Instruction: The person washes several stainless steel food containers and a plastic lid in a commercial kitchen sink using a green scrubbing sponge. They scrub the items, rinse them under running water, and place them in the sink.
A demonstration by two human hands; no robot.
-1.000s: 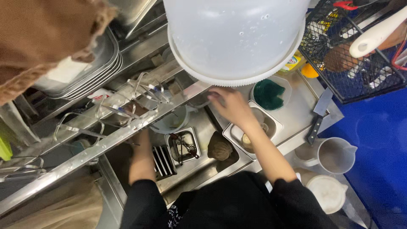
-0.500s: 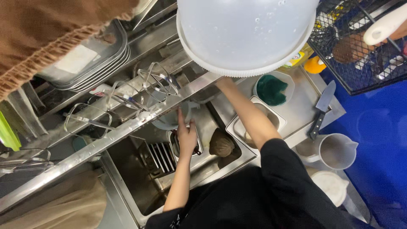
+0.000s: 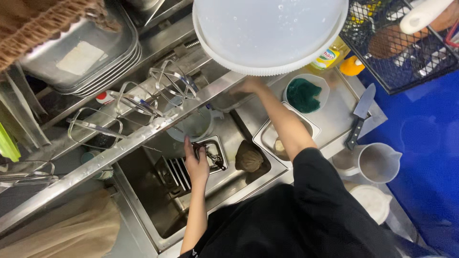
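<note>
I look straight down into a steel sink point(image 3: 143, 210). My left hand point(image 3: 197, 165) is inside it, fingers curled on the left rim of a small square steel tray point(image 3: 216, 154) that holds a dark metal utensil. My right hand point(image 3: 249, 86) reaches to the back of the sink, beside a steel container point(image 3: 224, 101). A large white plastic basin point(image 3: 270, 33) overhead partly hides its fingers, so its grip is unclear. A round bowl point(image 3: 193, 125) sits in the sink just beyond my left hand.
A brown scrub ball point(image 3: 249, 156) lies in the sink. On the counter are a steel pan point(image 3: 306, 125), a white bowl with a green sponge point(image 3: 303, 93), a knife point(image 3: 359, 114), a plastic jug point(image 3: 377, 162) and a yellow bottle point(image 3: 327, 57). Wire whisks point(image 3: 167, 79) hang from a rail; stacked trays point(image 3: 86, 57) sit behind.
My left hand moved from the sink's left side across to the small steel tray. My right arm stretched farther back, under the white basin.
</note>
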